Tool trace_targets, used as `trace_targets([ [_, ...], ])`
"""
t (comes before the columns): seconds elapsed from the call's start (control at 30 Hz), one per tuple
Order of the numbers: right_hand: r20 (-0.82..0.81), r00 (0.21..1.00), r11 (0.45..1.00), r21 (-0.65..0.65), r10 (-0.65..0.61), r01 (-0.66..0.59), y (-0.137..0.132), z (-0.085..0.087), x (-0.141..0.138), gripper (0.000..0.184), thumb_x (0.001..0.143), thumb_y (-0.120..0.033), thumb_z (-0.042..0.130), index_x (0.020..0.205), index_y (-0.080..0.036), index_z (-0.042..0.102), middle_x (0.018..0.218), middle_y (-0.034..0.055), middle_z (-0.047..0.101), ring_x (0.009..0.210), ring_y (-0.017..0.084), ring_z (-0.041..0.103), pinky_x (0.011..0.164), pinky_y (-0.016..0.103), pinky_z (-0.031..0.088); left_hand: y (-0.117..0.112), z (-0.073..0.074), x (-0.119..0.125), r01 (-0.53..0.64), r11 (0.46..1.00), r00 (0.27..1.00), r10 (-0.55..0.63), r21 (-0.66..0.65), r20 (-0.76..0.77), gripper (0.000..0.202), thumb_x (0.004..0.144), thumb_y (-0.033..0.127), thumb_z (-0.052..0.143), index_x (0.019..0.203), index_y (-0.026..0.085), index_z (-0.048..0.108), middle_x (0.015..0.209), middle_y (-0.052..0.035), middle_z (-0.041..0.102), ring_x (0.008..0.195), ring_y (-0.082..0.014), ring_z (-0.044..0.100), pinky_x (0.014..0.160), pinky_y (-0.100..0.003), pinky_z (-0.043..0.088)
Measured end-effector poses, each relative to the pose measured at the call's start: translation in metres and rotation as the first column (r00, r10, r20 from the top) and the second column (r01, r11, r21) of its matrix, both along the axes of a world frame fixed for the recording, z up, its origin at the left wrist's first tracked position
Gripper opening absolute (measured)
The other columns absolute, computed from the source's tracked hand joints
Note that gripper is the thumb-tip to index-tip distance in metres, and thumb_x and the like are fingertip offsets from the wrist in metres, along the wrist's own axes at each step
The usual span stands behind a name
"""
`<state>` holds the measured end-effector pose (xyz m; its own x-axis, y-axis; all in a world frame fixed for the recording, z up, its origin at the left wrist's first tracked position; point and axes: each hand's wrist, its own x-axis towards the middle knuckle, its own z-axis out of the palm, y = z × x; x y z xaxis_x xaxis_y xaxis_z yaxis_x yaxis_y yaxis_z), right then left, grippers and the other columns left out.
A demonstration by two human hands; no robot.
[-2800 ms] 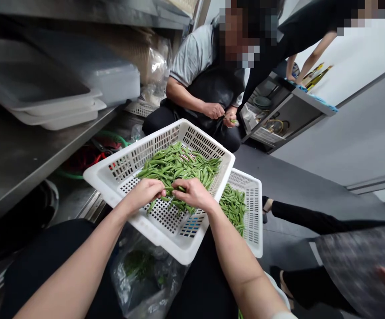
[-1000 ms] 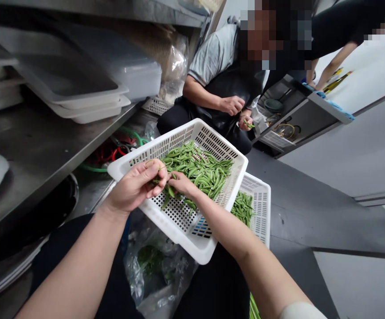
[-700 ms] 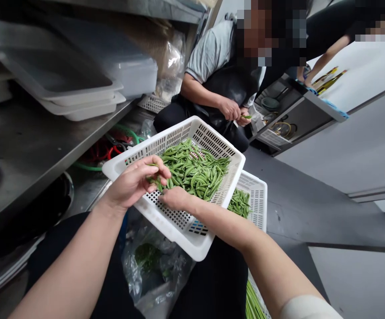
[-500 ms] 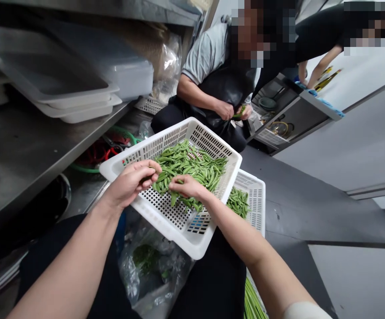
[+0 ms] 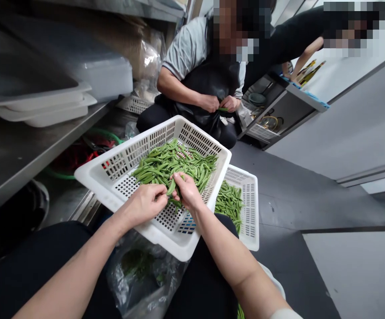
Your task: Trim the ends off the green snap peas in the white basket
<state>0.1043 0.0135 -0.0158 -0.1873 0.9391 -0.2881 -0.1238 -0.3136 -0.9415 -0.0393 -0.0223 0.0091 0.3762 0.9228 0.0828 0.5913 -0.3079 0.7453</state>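
A green pea pod (image 5: 171,187) is between my two hands over a white slotted basket (image 5: 187,253). My right hand (image 5: 187,191) is closed around the pod, its thumb along the upper side. At the pod's lower end, the fingers of my left hand (image 5: 146,204) are pinched together; the exact tip is hidden by them. Many loose pea pods (image 5: 166,159) lie heaped in the basket just beyond my hands. The basket rests over my lap, tilted in view.
A second white basket (image 5: 253,212) with pea pods stands to the right. Below hangs a clear plastic bag (image 5: 139,283) with green scraps. A co-worker (image 5: 192,48) sits opposite, holding a pod. At left, a metal shelf (image 5: 46,146) carries stacked plastic tubs (image 5: 56,106).
My left hand has come over to the right hand, and its fingers now meet a pod there. The right hand has turned, showing the pod. The whole view has shifted slightly.
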Motion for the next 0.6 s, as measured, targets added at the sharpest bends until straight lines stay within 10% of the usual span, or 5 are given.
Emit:
trace_targets([
  [0.27, 0.414, 0.910, 0.929, 0.348, -0.032, -0.126, -0.003, 0.004, -0.005, 0.015, 0.079, -0.029, 0.057, 0.069, -0.017, 0.054, 0.061, -0.0038, 0.050, 0.059, 0.008, 0.046, 0.053, 0.019, 0.037, -0.009, -0.005, 0.005, 0.074, 0.992, 0.997, -0.069, 0.106, -0.043, 0.016, 0.074, 0.018, 0.039, 0.058, 0.022, 0.041, 0.058, -0.0006, 0.049, 0.056, -0.0158, 0.045, 0.054, -0.028, 0.031],
  [0.4, 0.090, 0.947, 0.948, 0.048, 0.309, -0.314, -0.005, 0.024, 0.009, 0.030, 0.080, -0.042, 0.059, 0.099, -0.021, 0.051, 0.052, -0.0098, 0.042, 0.038, 0.005, 0.030, 0.037, 0.016, 0.024, 0.003, 0.007, -0.013, -0.108, 0.989, 0.947, 0.132, -0.098, 0.293, 0.017, 0.070, 0.026, 0.042, 0.054, 0.021, 0.043, 0.051, 0.0025, 0.043, 0.050, -0.0124, 0.040, 0.050, -0.025, 0.031],
  [0.53, -0.213, 0.886, 0.895, -0.090, 0.412, -0.438, -0.006, 0.033, 0.020, 0.046, 0.073, -0.054, 0.066, 0.096, -0.024, 0.041, 0.048, -0.0138, 0.038, 0.032, 0.002, 0.019, 0.031, 0.012, 0.013, 0.015, 0.015, -0.030, -0.281, 0.864, 0.667, 0.488, -0.417, 0.563, 0.011, 0.064, 0.028, 0.044, 0.056, 0.020, 0.043, 0.050, 0.0048, 0.038, 0.042, -0.0079, 0.027, 0.040, -0.021, 0.019],
  [0.6, -0.232, 0.874, 0.884, -0.095, 0.427, -0.457, -0.007, 0.031, 0.019, 0.049, 0.069, -0.057, 0.068, 0.086, -0.023, 0.038, 0.048, -0.0137, 0.038, 0.032, 0.001, 0.019, 0.031, 0.011, 0.013, 0.015, 0.014, -0.028, -0.207, 0.875, 0.719, 0.440, -0.438, 0.538, 0.015, 0.065, 0.029, 0.044, 0.054, 0.019, 0.044, 0.049, 0.0046, 0.039, 0.041, -0.0076, 0.027, 0.040, -0.021, 0.018],
])
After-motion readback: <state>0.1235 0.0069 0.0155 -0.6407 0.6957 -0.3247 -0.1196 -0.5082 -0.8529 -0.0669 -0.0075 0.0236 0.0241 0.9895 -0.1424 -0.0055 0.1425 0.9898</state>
